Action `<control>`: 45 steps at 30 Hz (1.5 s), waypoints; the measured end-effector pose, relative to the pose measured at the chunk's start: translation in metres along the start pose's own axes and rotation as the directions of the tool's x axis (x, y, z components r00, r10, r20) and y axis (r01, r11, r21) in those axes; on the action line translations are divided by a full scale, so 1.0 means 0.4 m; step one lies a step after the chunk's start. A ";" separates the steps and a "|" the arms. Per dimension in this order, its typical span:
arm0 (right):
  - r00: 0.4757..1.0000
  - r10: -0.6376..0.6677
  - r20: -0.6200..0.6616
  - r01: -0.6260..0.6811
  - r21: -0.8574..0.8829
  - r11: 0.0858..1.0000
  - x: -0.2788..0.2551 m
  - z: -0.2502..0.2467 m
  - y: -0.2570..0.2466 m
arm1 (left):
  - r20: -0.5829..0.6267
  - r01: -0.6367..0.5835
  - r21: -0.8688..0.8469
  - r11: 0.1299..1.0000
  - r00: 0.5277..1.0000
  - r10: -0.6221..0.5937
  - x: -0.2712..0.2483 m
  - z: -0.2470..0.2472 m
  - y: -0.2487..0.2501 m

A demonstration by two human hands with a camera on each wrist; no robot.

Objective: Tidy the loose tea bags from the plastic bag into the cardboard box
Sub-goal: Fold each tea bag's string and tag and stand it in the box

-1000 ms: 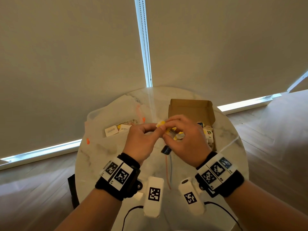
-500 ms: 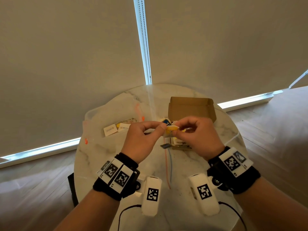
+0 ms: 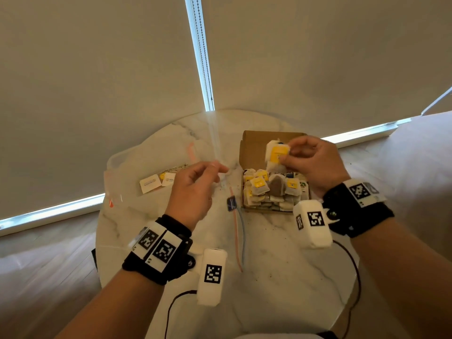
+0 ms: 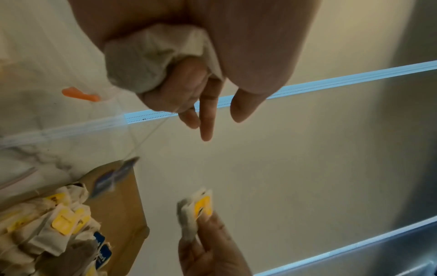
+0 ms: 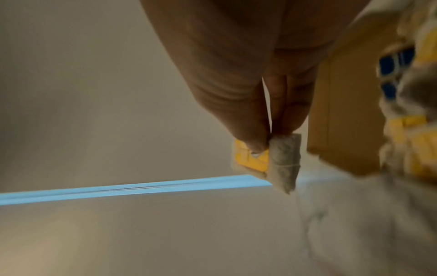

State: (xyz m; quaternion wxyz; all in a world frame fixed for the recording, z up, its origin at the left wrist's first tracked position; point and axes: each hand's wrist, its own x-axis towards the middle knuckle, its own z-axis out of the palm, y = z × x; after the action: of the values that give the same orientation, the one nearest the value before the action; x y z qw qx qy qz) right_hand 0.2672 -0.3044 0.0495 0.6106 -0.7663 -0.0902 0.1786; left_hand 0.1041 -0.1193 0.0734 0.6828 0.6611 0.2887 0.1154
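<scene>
The right hand (image 3: 310,162) pinches a yellow-tagged tea bag (image 3: 277,155) directly above the cardboard box (image 3: 254,143) (already heaped with bags), so it only needs lowering. The left hand (image 3: 195,187), over the worktop (image 3: 269,277), seemingly clutches another bag (image 4: 151,56).

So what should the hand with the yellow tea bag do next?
Probably lower it into the cardboard box. The right hand pinches the yellow-tagged tea bag above the box, where other tea bags already lie. The left hand grips another crumpled tea bag.
</scene>
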 end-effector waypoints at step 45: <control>0.851 -0.366 0.376 0.367 0.072 0.928 -0.177 0.201 -0.048 | 0.046 -0.352 0.272 0.896 0.934 0.353 -0.056 -0.081 0.071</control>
State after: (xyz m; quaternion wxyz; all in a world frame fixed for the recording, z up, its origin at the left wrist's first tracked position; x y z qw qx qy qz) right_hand 0.1726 -0.2524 0.0644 0.6030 -0.6860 -0.3520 0.2050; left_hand 0.0745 -0.1015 0.1077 0.5511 0.7907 0.1791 0.1975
